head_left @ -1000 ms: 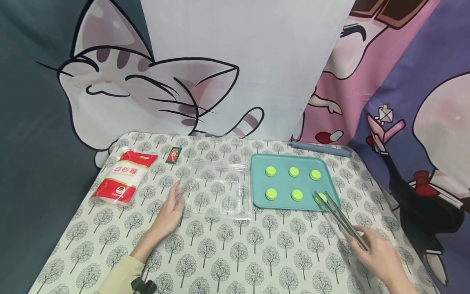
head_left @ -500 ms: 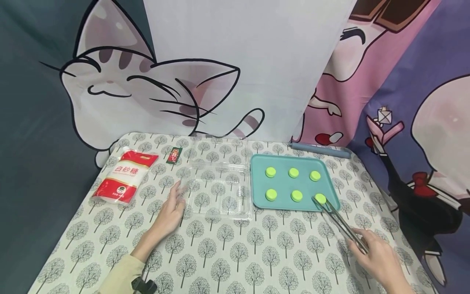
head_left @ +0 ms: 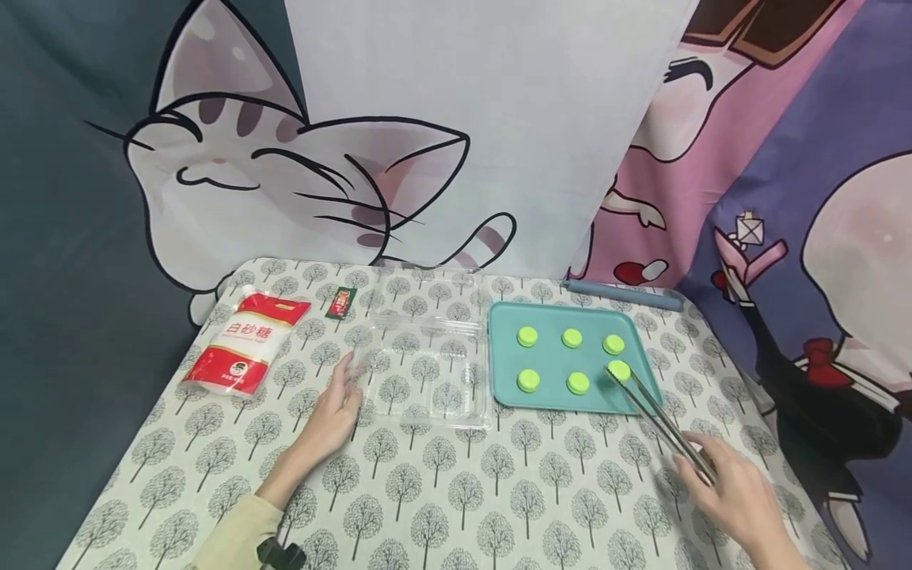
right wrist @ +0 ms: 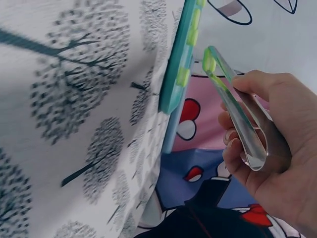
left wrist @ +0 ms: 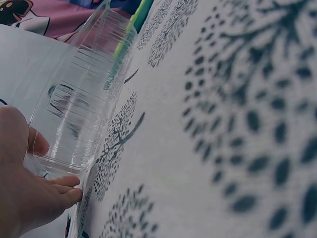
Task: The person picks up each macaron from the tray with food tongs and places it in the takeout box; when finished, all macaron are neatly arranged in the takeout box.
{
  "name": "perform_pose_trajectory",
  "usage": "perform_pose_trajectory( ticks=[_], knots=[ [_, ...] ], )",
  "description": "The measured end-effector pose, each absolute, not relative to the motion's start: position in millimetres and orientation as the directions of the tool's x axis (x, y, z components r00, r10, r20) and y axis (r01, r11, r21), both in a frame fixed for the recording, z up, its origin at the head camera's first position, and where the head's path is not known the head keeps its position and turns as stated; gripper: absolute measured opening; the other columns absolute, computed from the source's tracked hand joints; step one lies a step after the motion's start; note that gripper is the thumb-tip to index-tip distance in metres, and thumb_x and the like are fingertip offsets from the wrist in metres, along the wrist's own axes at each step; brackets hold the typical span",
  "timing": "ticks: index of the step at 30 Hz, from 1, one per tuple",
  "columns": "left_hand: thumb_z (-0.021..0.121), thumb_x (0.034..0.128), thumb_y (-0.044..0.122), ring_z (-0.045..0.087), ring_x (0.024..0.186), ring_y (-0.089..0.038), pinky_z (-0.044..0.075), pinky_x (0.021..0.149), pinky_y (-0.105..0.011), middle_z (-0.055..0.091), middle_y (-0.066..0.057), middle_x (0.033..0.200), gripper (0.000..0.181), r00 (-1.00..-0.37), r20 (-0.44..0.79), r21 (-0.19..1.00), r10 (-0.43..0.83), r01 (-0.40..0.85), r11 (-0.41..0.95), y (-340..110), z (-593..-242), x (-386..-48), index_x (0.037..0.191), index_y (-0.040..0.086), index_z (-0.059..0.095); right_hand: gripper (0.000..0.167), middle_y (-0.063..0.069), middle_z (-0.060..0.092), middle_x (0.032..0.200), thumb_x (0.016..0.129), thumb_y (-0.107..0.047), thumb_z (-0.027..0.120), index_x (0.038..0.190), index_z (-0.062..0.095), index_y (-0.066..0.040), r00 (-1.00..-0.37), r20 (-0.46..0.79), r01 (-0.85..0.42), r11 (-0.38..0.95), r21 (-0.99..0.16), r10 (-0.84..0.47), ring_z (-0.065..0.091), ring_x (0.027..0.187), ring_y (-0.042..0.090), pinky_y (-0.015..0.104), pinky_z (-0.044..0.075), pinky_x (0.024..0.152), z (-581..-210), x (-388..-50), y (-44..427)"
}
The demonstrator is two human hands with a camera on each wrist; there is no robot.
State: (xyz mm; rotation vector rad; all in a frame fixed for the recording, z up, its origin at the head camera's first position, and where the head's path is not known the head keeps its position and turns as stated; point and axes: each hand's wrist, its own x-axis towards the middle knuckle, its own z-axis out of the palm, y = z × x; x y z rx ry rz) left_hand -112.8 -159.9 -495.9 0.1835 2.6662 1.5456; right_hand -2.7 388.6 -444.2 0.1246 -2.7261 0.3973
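My left hand (head_left: pixel 337 405) holds the left side of a clear plastic box (head_left: pixel 427 416), whose lid (head_left: pixel 427 293) lies folded back behind it. In the left wrist view, its thumb and fingers (left wrist: pixel 64 191) are at the box's near end. My right hand (head_left: pixel 734 487) grips metal tongs (head_left: pixel 666 431). Between the tongs' tips is a bright green round piece (head_left: pixel 618 370) like a macaron, raised off the teal tray (head_left: pixel 598 402); the right wrist view shows this green piece (right wrist: pixel 209 60) apart from the tray. Several similar green pieces (head_left: pixel 577 383) lie on the tray in two rows.
A red and white bag of sugar (head_left: pixel 249 340) lies at the table's left, with a small green and red packet (head_left: pixel 341 302) right of it. A grey-blue rod (head_left: pixel 623 294) lies along the back edge behind the tray. A printed curtain hangs behind the table.
The tongs have closed round the front right green piece and lifted it slightly up from the tray. My left hand has stayed at the box. The head view has shifted slightly.
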Motion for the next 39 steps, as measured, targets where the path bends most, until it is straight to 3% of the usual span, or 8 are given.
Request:
perform_pose_trajectory(
  ticks=[4, 13, 21, 28, 34, 39],
  knots=[
    [0.039, 0.1054, 0.009, 0.043, 0.14, -0.049, 0.029, 0.118, -0.067, 0.042, -0.023, 0.157, 0.064, -0.992, 0.011, 0.867, 0.128, 0.074, 0.492, -160, -496, -113, 0.161, 0.004, 0.01, 0.041, 0.003, 0.07, 0.086, 0.078, -0.017, 0.081, 0.116, 0.071, -0.007, -0.915, 0.4, -0.162, 0.952, -0.262, -0.045, 0.05, 0.063, -0.001, 0.03, 0.043, 0.049, -438, -8, 383],
    [0.04, 0.1058, 0.01, 0.041, 0.141, -0.049, 0.029, 0.118, -0.068, 0.041, -0.022, 0.157, 0.064, -0.992, -0.006, 0.87, 0.126, 0.057, 0.489, -160, -497, -110, 0.162, 0.005, 0.009, 0.045, -0.006, 0.06, 0.078, 0.072, -0.01, 0.082, 0.115, 0.071, -0.008, -0.874, 0.466, -0.278, 0.929, -0.247, -0.138, 0.039, 0.06, -0.006, 0.022, 0.033, 0.045, -428, -17, 362],
    [0.04, 0.1055, 0.01, 0.042, 0.141, -0.049, 0.029, 0.118, -0.068, 0.042, -0.022, 0.157, 0.064, -0.993, 0.002, 0.868, 0.12, 0.061, 0.493, -159, -496, -112, 0.162, 0.005, 0.01, 0.051, 0.007, 0.074, 0.096, 0.069, -0.009, 0.083, 0.118, 0.071, -0.005, -0.829, 0.508, -0.385, 0.897, -0.219, -0.232, 0.06, 0.067, 0.011, 0.026, 0.051, 0.054, -417, -31, 341],
    [0.04, 0.1054, 0.009, 0.043, 0.14, -0.05, 0.03, 0.117, -0.068, 0.042, -0.022, 0.157, 0.064, -0.993, 0.001, 0.868, 0.119, 0.06, 0.493, -159, -495, -112, 0.161, 0.005, 0.01, 0.05, -0.004, 0.067, 0.084, 0.071, -0.01, 0.082, 0.12, 0.071, -0.006, -0.794, 0.513, -0.486, 0.848, -0.211, -0.327, 0.052, 0.063, 0.004, 0.016, 0.042, 0.049, -410, -49, 321],
    [0.04, 0.1056, 0.009, 0.042, 0.141, -0.049, 0.029, 0.118, -0.067, 0.041, -0.022, 0.158, 0.064, -0.993, 0.002, 0.871, 0.12, 0.061, 0.488, -159, -495, -112, 0.162, 0.005, 0.01, 0.049, -0.003, 0.069, 0.091, 0.074, -0.01, 0.082, 0.121, 0.07, -0.006, -0.769, 0.496, -0.554, 0.807, -0.205, -0.402, 0.058, 0.067, 0.007, 0.022, 0.052, 0.055, -404, -67, 299],
    [0.04, 0.1056, 0.009, 0.041, 0.141, -0.05, 0.028, 0.118, -0.067, 0.041, -0.022, 0.157, 0.064, -0.993, 0.001, 0.871, 0.12, 0.059, 0.488, -159, -495, -112, 0.162, 0.005, 0.01, 0.046, -0.006, 0.063, 0.085, 0.077, -0.012, 0.08, 0.122, 0.07, -0.005, -0.723, 0.493, -0.635, 0.747, -0.199, -0.483, 0.041, 0.06, -0.002, 0.014, 0.039, 0.05, -403, -84, 279]
  ],
)
